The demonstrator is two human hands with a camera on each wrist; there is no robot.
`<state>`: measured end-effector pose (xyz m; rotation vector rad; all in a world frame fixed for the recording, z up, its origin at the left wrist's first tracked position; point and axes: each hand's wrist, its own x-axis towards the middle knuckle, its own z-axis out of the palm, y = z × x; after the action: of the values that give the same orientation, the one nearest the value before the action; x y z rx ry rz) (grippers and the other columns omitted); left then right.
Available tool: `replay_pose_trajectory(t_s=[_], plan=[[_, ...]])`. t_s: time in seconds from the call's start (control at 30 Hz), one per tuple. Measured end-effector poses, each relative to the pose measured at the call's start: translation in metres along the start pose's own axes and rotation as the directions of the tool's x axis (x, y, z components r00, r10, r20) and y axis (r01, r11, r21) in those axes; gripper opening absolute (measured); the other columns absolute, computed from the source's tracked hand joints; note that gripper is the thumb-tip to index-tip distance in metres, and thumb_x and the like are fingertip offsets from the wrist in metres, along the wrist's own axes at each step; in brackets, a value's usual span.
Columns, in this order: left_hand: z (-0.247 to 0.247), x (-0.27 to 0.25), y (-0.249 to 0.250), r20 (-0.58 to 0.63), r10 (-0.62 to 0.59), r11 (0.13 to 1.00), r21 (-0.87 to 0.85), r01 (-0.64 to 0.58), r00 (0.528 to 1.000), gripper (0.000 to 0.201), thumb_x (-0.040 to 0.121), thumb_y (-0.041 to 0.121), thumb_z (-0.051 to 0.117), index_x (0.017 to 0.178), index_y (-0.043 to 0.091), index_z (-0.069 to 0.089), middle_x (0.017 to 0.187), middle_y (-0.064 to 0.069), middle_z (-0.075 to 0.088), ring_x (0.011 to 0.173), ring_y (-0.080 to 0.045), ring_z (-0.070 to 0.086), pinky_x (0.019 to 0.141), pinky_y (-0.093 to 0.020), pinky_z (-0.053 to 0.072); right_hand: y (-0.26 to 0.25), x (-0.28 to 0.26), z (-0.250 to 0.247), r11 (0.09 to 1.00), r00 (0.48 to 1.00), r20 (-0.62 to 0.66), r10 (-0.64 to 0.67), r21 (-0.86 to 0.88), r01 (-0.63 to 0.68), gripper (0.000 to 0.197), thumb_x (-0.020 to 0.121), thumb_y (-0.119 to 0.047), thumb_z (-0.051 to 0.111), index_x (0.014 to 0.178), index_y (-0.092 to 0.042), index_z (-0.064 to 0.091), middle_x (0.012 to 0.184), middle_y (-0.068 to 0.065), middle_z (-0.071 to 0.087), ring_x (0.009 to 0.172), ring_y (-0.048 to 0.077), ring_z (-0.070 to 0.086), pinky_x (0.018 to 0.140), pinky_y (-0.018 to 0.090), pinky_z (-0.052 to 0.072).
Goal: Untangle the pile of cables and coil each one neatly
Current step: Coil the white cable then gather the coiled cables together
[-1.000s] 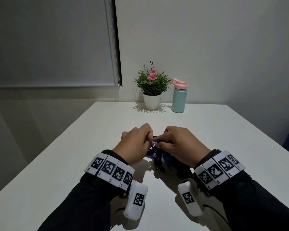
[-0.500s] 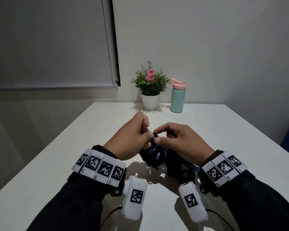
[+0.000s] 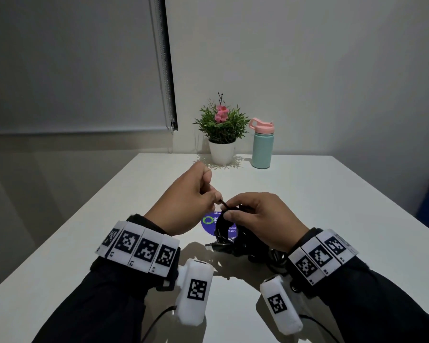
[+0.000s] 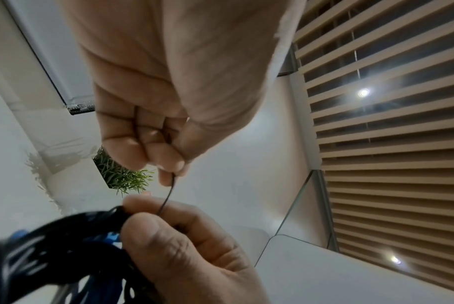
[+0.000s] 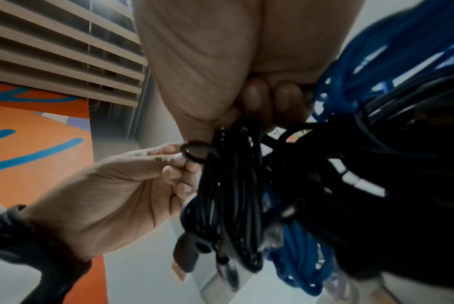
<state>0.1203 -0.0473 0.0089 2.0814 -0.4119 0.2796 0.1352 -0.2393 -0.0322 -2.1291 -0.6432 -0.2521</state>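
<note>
A tangle of black cables [image 3: 243,243] lies on the white table [image 3: 332,206] under my right hand [image 3: 229,210]. That hand grips the top of a black bundle [image 5: 233,195] and lifts it. Blue cable [image 5: 298,257] is mixed into the tangle, and a USB plug [image 5: 186,257] hangs below it. My left hand [image 3: 214,203] sits just left of the right one. It pinches a thin black strand [image 4: 168,191] that runs from the bundle, ending in a small loop [image 5: 194,152]. My right palm hides most of the pile.
A round purple sticker [image 3: 208,222] lies on the table beneath the bundle. At the far edge stand a potted plant [image 3: 222,134] and a teal bottle with a pink lid [image 3: 263,144]. The table's left edge is close to my left arm.
Both hands rose off the table with the bundle. My left hand drew the thin strand up and to the left, and the purple sticker came into view.
</note>
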Motion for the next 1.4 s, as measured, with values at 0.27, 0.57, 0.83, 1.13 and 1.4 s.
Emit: replay_pose_trajectory(t_s=[0.27,0.57,0.83,1.13,1.4], plan=[[0.037,0.002,-0.008,-0.074,-0.184,0.75,-0.656,0.091,0.98,0.026,0.09,0.01,0.07,0.115,0.008,0.063,0.089,-0.005,0.071,0.078,-0.011,0.07,0.072,-0.023,0.057,0.0,0.002,0.001,0.994,0.989,-0.139,0.054,0.098,-0.041,0.013,0.09,-0.027,0.068,0.084,-0.021,0.077,0.074,-0.005,0.073,0.072,0.009,0.066,0.066,0.022,0.047],[0.042,0.002,-0.025,-0.128,-0.148,0.847,-0.528,0.059,0.981,0.012,0.096,0.016,0.065,0.095,0.012,0.076,0.097,-0.009,0.077,0.076,-0.016,0.066,0.067,-0.026,0.054,-0.001,0.004,-0.007,0.929,0.991,-0.059,0.122,0.357,-0.093,0.024,0.094,-0.016,0.052,0.096,-0.015,0.077,0.069,-0.01,0.069,0.06,0.006,0.059,0.059,0.021,0.044],[0.037,0.002,-0.05,-0.257,-0.073,0.974,-0.224,0.014,0.964,0.017,0.097,0.025,0.064,0.102,0.032,0.078,0.068,0.01,0.069,0.055,0.0,0.058,0.056,-0.013,0.045,0.017,0.005,-0.029,0.731,0.972,-0.067,0.225,0.672,-0.122,0.032,0.1,-0.001,0.041,0.124,-0.007,0.062,0.075,0.006,0.051,0.06,0.013,0.045,0.058,0.026,0.039],[0.036,-0.001,-0.05,0.061,-0.032,0.935,-0.351,0.052,0.998,0.026,0.105,0.028,0.05,0.103,0.029,0.076,0.063,0.006,0.042,0.059,-0.012,0.037,0.055,-0.022,0.033,0.028,-0.001,-0.019,0.469,0.981,0.014,0.195,0.877,-0.105,0.018,0.086,-0.016,0.062,0.103,-0.011,0.06,0.079,0.002,0.062,0.064,0.01,0.049,0.06,0.018,0.043],[0.041,-0.006,-0.041,0.125,0.02,0.966,-0.257,0.013,0.992,0.023,0.103,0.026,0.054,0.102,0.023,0.077,0.099,0.002,0.076,0.088,-0.012,0.07,0.077,-0.019,0.053,0.027,-0.003,-0.016,0.557,0.985,0.032,0.172,0.821,-0.124,0.024,0.082,-0.017,0.067,0.105,-0.01,0.072,0.084,0.004,0.067,0.07,0.013,0.048,0.059,0.018,0.044]])
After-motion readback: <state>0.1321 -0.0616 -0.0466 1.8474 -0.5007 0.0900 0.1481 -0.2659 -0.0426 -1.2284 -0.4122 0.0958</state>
